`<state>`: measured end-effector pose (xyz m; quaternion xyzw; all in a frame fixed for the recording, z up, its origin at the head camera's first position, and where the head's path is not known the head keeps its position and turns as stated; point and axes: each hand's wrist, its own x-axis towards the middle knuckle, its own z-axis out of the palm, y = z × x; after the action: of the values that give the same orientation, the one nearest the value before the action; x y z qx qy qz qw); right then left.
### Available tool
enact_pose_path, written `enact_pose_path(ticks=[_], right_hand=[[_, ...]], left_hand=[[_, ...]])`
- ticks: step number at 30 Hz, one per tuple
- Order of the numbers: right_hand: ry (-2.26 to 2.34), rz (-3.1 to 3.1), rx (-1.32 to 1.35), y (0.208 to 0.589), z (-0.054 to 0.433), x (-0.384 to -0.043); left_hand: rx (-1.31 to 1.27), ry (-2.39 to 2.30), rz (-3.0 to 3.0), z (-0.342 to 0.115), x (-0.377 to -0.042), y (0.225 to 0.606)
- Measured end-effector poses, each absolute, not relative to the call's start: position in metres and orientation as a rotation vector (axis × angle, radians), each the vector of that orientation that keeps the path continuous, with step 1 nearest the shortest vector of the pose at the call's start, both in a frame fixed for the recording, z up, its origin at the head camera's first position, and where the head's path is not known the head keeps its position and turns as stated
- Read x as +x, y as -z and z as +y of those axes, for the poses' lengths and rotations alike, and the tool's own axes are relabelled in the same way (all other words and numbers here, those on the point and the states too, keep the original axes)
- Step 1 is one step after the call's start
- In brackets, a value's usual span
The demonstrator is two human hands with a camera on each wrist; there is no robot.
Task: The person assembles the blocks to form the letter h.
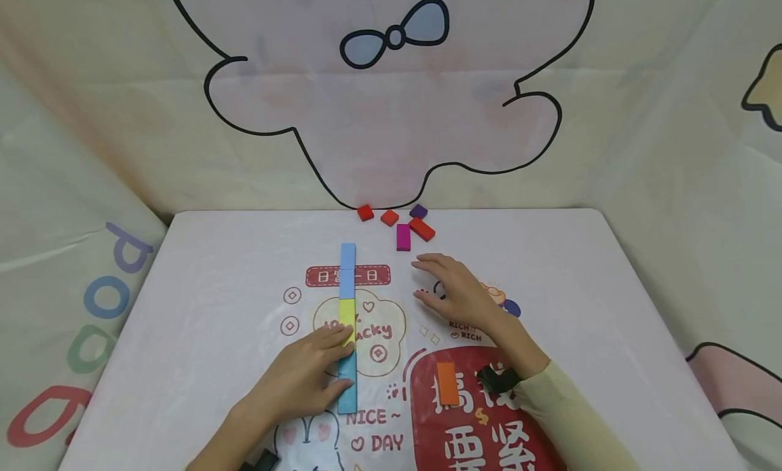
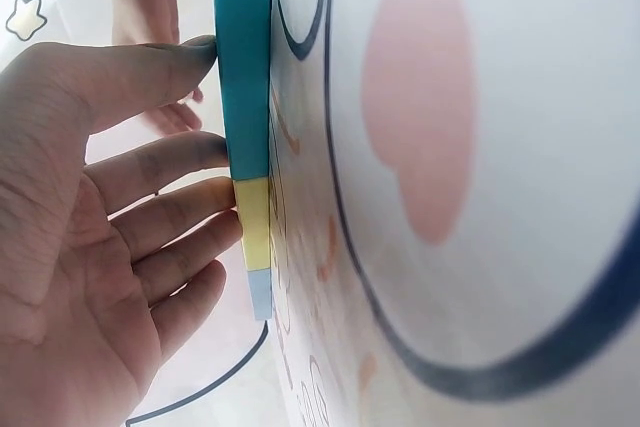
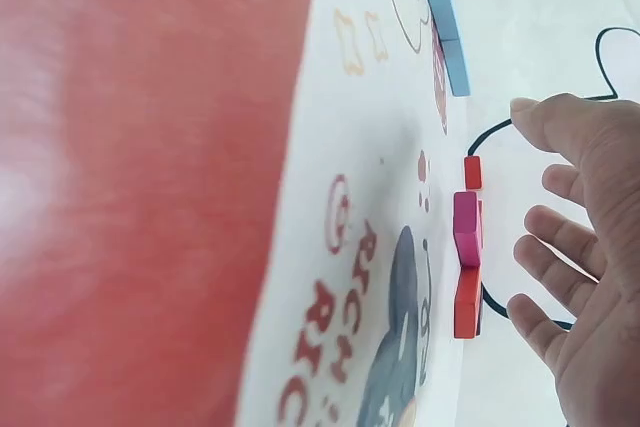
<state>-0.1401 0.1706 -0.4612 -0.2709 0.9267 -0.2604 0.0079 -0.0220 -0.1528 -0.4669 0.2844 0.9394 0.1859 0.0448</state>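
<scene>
A straight row of flat blocks runs away from me along the table: teal (image 1: 347, 395) at the near end, then yellow (image 1: 347, 309), then light blue (image 1: 347, 281) at the far end. My left hand (image 1: 308, 369) lies at the row's left side, its fingertips resting on the yellow and teal pieces. In the left wrist view its thumb and extended fingers (image 2: 165, 167) touch the teal block (image 2: 245, 67). My right hand (image 1: 458, 291) hovers over the table right of the row with spread fingers, holding nothing. A magenta block (image 1: 403, 237) stands just beyond its fingertips.
At the table's back edge lie red blocks (image 1: 422, 229) and a purple block (image 1: 418, 212), near the magenta one. An orange block (image 1: 447, 384) sits on the red print, left of the right wrist. Printed fabric walls (image 1: 391, 118) stand behind and beside the white table (image 1: 201, 322).
</scene>
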Motion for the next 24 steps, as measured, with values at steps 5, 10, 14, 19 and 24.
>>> enact_pose_path(ticks=[5, 10, 14, 19, 24], right_hand=[[0.822, 2.874, -0.849, 0.462, 0.166, -0.154], [0.784, 2.879, -0.837, 0.467, 0.164, -0.169], [0.758, 2.89, -0.816, 0.471, 0.16, -0.179], [0.748, 2.91, -0.825, 0.474, 0.153, -0.192], [0.704, 2.946, -0.796, 0.478, 0.151, -0.203]], left_hand=[[0.862, -0.561, 2.876, -0.153, -0.022, 0.467], [0.867, -0.578, 2.867, -0.153, -0.022, 0.468], [0.867, -0.564, 2.87, -0.154, -0.022, 0.468], [0.867, -0.539, 2.905, -0.156, -0.021, 0.468], [0.874, -0.564, 2.895, -0.154, -0.021, 0.471]])
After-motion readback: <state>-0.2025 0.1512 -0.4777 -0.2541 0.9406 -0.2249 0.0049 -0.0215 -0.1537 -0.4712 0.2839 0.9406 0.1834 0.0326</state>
